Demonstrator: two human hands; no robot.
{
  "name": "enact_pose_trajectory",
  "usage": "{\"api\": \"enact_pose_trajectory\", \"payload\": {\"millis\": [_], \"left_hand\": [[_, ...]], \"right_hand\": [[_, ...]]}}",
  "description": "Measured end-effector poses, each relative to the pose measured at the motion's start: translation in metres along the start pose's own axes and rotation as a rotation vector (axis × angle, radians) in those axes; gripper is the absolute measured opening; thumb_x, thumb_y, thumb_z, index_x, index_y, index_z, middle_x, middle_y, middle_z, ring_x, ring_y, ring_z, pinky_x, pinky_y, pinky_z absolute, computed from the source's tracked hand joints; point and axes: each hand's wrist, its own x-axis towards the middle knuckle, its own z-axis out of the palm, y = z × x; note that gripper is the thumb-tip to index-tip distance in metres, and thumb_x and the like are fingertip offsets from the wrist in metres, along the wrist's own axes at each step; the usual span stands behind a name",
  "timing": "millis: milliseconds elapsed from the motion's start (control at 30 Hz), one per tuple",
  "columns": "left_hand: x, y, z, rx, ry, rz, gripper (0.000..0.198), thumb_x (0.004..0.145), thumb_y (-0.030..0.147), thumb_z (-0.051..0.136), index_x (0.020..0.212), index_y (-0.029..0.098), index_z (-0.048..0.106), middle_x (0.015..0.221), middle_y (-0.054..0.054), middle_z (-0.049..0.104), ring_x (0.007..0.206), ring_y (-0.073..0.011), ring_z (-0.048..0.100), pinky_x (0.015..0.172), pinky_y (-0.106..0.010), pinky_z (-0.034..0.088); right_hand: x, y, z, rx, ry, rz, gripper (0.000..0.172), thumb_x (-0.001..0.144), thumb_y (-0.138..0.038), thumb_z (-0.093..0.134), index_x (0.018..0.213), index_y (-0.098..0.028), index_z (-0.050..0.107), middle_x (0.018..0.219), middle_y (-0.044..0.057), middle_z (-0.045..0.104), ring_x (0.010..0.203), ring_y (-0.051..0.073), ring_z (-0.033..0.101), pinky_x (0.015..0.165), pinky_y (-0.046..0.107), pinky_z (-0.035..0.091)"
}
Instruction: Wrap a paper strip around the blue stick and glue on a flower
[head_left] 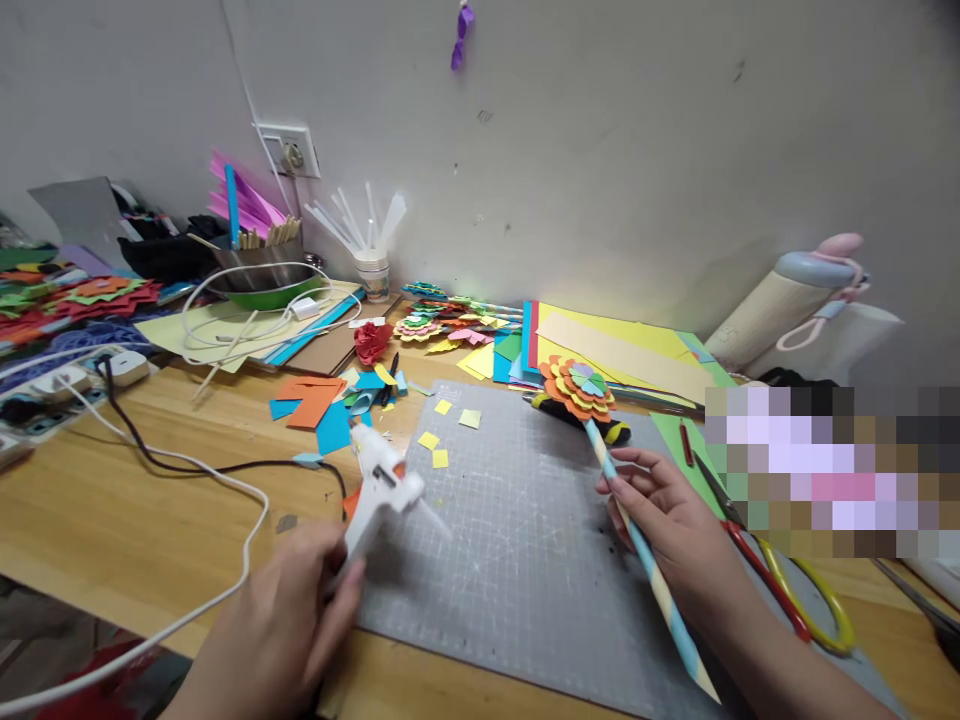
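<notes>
My left hand (281, 605) is closed around the lower end of a white hot glue gun (375, 485). The gun looks slightly blurred, with a glue stick jutting out on its right side. Between the thumb and fingers of my right hand (667, 515) is a paper flower (576, 390) on a blue-and-cream striped stem. Its layered petals are orange and yellow, with a multicoloured centre, and the stem slants down toward me. Beneath both hands lies a grey cutting mat (495, 560). Small yellow paper squares (440, 459) rest on the mat near the gun.
Red-and-yellow scissors (802, 585) lie right of my right forearm. White and black cables (255, 520) cross the table at left, near a power strip (56, 385). A paper cup (373, 275) with glue sticks, a metal bowl (262, 268) and coloured sheets (637, 345) line the wall.
</notes>
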Motion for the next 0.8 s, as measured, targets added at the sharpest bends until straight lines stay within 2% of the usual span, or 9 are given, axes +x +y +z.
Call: {"api": "enact_pose_trajectory", "payload": {"millis": [67, 133, 167, 267, 367, 533, 633, 733, 800], "left_hand": [[0.027, -0.004, 0.006, 0.134, 0.047, -0.081, 0.014, 0.088, 0.033, 0.044, 0.096, 0.022, 0.046, 0.076, -0.004, 0.062, 0.062, -0.0200, 0.062, 0.055, -0.030, 0.047], [0.048, -0.018, 0.016, 0.239, 0.042, -0.171, 0.015, 0.090, 0.033, 0.038, 0.096, 0.021, 0.042, 0.079, -0.006, 0.061, 0.066, -0.0228, 0.063, 0.057, -0.032, 0.047], [0.056, -0.029, 0.021, 0.269, 0.051, -0.180, 0.015, 0.090, 0.033, 0.036, 0.095, 0.020, 0.041, 0.084, -0.008, 0.060, 0.072, -0.0245, 0.063, 0.062, -0.034, 0.048], [0.073, -0.063, 0.029, 0.325, 0.051, -0.196, 0.014, 0.088, 0.032, 0.036, 0.093, 0.020, 0.038, 0.087, -0.012, 0.057, 0.079, -0.0288, 0.061, 0.070, -0.040, 0.047], [0.079, -0.085, 0.024, 0.335, 0.037, -0.249, 0.014, 0.086, 0.029, 0.039, 0.095, 0.019, 0.036, 0.088, -0.012, 0.055, 0.082, -0.0300, 0.061, 0.071, -0.041, 0.047], [0.066, -0.089, -0.003, 0.318, -0.044, -0.310, 0.020, 0.091, 0.036, 0.038, 0.102, 0.019, 0.033, 0.089, -0.006, 0.050, 0.083, -0.0263, 0.061, 0.068, -0.034, 0.047], [0.050, -0.087, -0.017, 0.304, -0.044, -0.369, 0.021, 0.091, 0.037, 0.038, 0.101, 0.019, 0.034, 0.088, -0.003, 0.046, 0.077, -0.0229, 0.059, 0.070, -0.033, 0.047], [0.029, -0.093, -0.027, 0.240, -0.007, -0.427, 0.015, 0.088, 0.035, 0.040, 0.092, 0.021, 0.038, 0.085, -0.002, 0.045, 0.073, -0.0197, 0.055, 0.071, -0.032, 0.047], [0.010, -0.102, -0.033, 0.152, -0.026, -0.411, 0.012, 0.085, 0.035, 0.042, 0.081, 0.024, 0.041, 0.072, 0.001, 0.045, 0.063, -0.0181, 0.051, 0.064, -0.030, 0.045]], "right_hand": [[-0.001, -0.002, 0.001, -0.009, 0.007, -0.005, 0.036, 0.082, -0.045, 0.067, 0.109, -0.026, 0.052, 0.086, 0.000, 0.060, 0.053, 0.009, 0.047, 0.048, 0.024, 0.038], [-0.001, -0.003, 0.001, -0.014, 0.015, -0.005, 0.037, 0.082, -0.046, 0.067, 0.109, -0.025, 0.052, 0.086, 0.000, 0.060, 0.052, 0.009, 0.046, 0.048, 0.024, 0.037], [-0.001, -0.004, 0.001, -0.016, 0.019, -0.006, 0.038, 0.081, -0.046, 0.067, 0.108, -0.025, 0.052, 0.086, 0.000, 0.060, 0.051, 0.009, 0.046, 0.047, 0.024, 0.037], [-0.001, -0.003, 0.000, -0.010, 0.012, -0.008, 0.037, 0.082, -0.046, 0.067, 0.108, -0.025, 0.052, 0.084, 0.000, 0.060, 0.052, 0.009, 0.045, 0.047, 0.023, 0.037], [0.001, -0.002, 0.000, 0.005, -0.011, -0.018, 0.036, 0.083, -0.046, 0.066, 0.109, -0.026, 0.051, 0.082, -0.001, 0.060, 0.054, 0.010, 0.046, 0.047, 0.023, 0.037], [0.003, 0.001, -0.001, 0.007, -0.024, -0.012, 0.035, 0.084, -0.043, 0.066, 0.109, -0.026, 0.050, 0.082, -0.001, 0.060, 0.056, 0.010, 0.047, 0.049, 0.023, 0.038], [0.003, 0.001, -0.002, 0.004, -0.023, -0.009, 0.035, 0.084, -0.044, 0.065, 0.110, -0.025, 0.050, 0.083, -0.001, 0.060, 0.056, 0.010, 0.047, 0.049, 0.024, 0.038], [0.002, 0.001, -0.001, -0.009, -0.018, -0.010, 0.035, 0.084, -0.045, 0.065, 0.110, -0.025, 0.050, 0.084, -0.001, 0.060, 0.053, 0.009, 0.047, 0.047, 0.024, 0.036], [0.002, 0.001, -0.001, -0.011, -0.023, -0.010, 0.035, 0.084, -0.045, 0.065, 0.110, -0.025, 0.050, 0.083, -0.001, 0.060, 0.052, 0.008, 0.046, 0.047, 0.024, 0.035]]}}
